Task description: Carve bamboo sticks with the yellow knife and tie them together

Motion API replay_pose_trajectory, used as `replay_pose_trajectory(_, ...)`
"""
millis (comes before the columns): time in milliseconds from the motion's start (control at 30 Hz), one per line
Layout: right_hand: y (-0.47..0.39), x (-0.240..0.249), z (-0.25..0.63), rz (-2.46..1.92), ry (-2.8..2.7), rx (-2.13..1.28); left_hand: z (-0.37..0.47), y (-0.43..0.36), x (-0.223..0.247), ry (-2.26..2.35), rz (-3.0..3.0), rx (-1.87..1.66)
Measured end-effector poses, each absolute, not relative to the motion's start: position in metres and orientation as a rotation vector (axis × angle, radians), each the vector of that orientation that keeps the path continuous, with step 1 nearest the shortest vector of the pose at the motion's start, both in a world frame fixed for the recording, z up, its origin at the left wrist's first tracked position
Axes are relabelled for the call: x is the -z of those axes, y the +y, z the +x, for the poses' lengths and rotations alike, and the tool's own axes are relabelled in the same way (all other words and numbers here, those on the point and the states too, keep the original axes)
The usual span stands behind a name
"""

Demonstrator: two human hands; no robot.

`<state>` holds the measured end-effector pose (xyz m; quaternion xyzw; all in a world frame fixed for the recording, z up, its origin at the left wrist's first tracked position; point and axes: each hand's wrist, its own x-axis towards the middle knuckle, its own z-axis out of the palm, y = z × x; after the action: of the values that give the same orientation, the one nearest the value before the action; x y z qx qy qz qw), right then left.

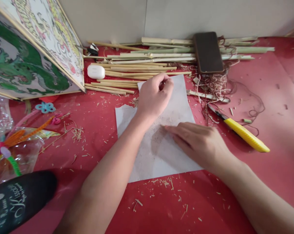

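A sheet of white paper (147, 162) lies on the red tabletop, with a torn edge at its left and a greyish patch of fine debris near its middle. Over its upper part is my left hand (155, 92), curled closed with the thumb against the fingers; whatever it may hold is hidden. My right hand (200, 141) rests on the right side of the sheet, slightly blurred. Its fingers stretch to the left, and the index fingertip touches the paper by the debris. I see nothing held in it.
Bamboo strips (129, 68) lie along the wall, with a phone (208, 52) on them. A yellow utility knife (244, 133) and tangled string (216, 84) are at right. Left are a dragon-painted lantern (34, 61), a white earphone case (96, 71), pipe cleaners (14, 139) and a black pouch (22, 198).
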<state>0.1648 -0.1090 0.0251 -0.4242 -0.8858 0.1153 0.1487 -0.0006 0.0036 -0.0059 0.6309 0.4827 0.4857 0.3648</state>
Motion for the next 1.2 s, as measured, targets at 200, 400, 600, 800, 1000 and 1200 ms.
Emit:
replay_pose_trajectory(200,-0.096,-0.025,0.178,-1.535,-2.311,-0.161,-0.001,0.003,0.005,1.238,1.63,-1.252)
replay_pose_trajectory(400,-0.117,-0.024,0.158,-0.991,-2.663,-0.418,-0.001,0.004,0.006,1.234,1.631,-1.259)
replay_pose_trajectory(600,-0.096,-0.024,0.18,-1.54,-2.313,-0.144,-0.001,0.003,0.005,1.23,1.618,-1.27)
replay_pose_trajectory(800,-0.111,-0.024,0.164,-1.112,-2.618,-0.365,0.0,0.004,0.005,1.231,1.607,-1.259)
replay_pose_trajectory(1000,-0.104,-0.023,0.169,-1.33,-2.463,-0.305,-0.001,0.004,0.005,1.227,1.591,-1.259)
replay_pose_trajectory(1200,-0.101,-0.024,0.171,-1.383,-2.429,-0.262,0.0,0.004,0.005,1.218,1.583,-1.268)
